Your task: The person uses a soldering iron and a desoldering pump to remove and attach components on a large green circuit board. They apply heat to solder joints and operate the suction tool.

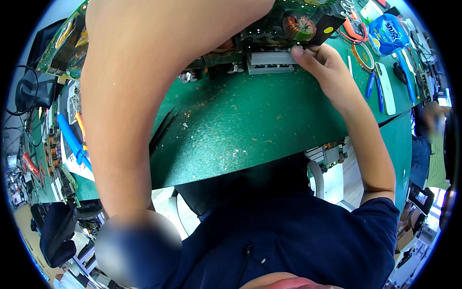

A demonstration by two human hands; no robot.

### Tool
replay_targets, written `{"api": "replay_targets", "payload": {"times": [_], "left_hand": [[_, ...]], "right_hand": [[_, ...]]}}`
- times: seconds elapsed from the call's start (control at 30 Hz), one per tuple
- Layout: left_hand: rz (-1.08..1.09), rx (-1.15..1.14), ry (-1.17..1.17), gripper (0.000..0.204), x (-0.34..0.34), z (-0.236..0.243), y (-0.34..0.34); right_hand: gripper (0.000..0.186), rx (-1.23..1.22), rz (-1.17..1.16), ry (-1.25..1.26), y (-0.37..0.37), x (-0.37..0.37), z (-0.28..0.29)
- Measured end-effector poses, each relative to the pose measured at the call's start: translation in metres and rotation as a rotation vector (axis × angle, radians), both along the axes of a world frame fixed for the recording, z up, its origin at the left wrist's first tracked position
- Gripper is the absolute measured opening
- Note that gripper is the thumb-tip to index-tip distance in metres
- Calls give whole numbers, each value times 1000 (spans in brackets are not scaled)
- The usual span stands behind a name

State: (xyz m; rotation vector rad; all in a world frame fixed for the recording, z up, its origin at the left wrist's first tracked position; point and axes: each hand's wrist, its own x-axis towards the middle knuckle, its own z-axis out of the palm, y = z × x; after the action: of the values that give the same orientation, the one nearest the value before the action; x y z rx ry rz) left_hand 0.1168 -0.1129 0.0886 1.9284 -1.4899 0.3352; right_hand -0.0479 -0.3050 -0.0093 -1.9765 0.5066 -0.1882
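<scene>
Surface [250, 130] first: the green mat fills the middle of your view, scuffed and flecked with pale crumbs, and bare between your arms. Your left forearm crosses the view from lower left to the top edge, and the left hand itself is hidden beyond it, so I cannot tell whether that grip is closed on anything or slack.

Next in size, the circuit board [269, 33] stands at the far edge of the mat, tilted up toward you rather than lying flat, with a grey finned heat sink [270, 61] along its near side and a copper-wound coil [299, 28] above that. Your right hand [322, 67] is at the board's right end; its fingertips [299, 51] are pinched shut on the corner just under the coil, touching the heat sink's end.

To my eye you are in the holding-and-inspecting step, steadying the board. Any next move calls for a firm pinch on the edge only, clear of the coil's windings.

Off to the right lie blue-handled pliers [376, 91], a white phone [386, 89] beside them, and a blue pouch [387, 32] further back.
</scene>
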Motion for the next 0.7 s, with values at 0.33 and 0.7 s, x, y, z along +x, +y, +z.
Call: {"api": "replay_targets", "payload": {"times": [0.33, 0.7], "left_hand": [[17, 9, 6, 43, 4, 1, -6], [35, 16, 13, 45, 9, 0, -12]], "right_hand": [[56, 146, -4, -99, 2, 3, -7], [55, 200, 0, -169, 2, 3, -15]]}}
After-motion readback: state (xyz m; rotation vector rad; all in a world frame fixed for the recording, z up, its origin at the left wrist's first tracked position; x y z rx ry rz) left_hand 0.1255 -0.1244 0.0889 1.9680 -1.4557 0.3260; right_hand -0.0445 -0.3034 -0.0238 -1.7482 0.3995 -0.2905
